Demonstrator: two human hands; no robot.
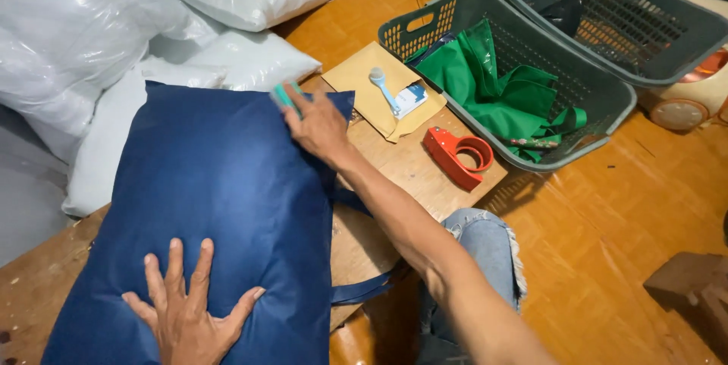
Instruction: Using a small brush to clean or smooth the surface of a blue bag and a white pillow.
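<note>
A stuffed dark blue fabric bag (212, 206) lies across a low wooden table (409, 172). My left hand (186, 308) presses flat on its near end, fingers spread. My right hand (315, 124) reaches to the bag's far open edge and grips a small teal tool (283, 96) against the fabric. A blue strap (364, 288) of the bag hangs off the table's side near my knee.
On the table lie a tan envelope (364, 77) with a small brush and a packet, and a red tape dispenser (455, 154). Two grey-green baskets (607, 92) stand at the right, one holding green fabric (493, 88). White plastic-wrapped pillows (91, 39) are piled at the left.
</note>
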